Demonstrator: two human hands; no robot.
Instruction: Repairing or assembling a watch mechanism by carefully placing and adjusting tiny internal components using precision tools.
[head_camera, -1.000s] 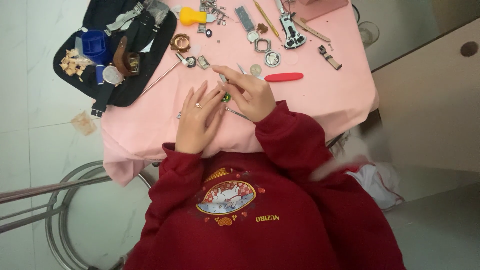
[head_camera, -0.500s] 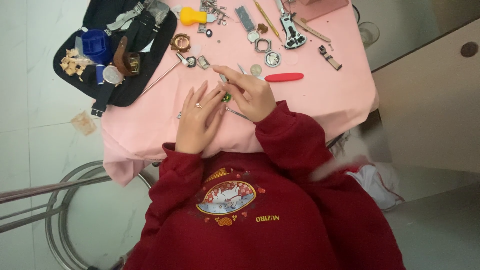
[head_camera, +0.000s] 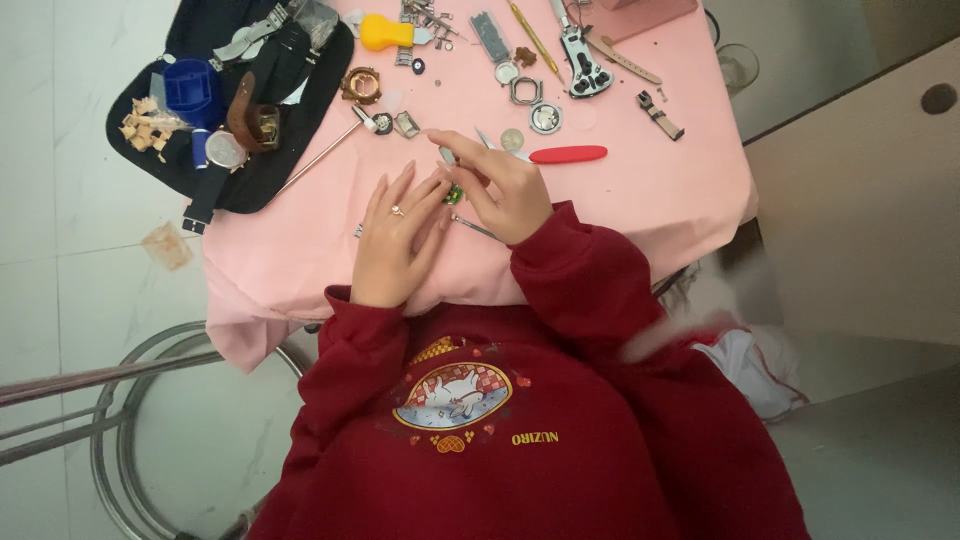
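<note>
Small green watch part pinched between both hands near the pink table's front edge.

Left hand fingertips and right hand grasp it, hiding most; thin tool pokes out beneath, red-handled tool lies beside.

You are at an improvised watch-repair bench: a small table under a pink cloth strewn with watch cases, straps and hand tools, a black tool pouch alongside, pale tiled floor below.
</note>
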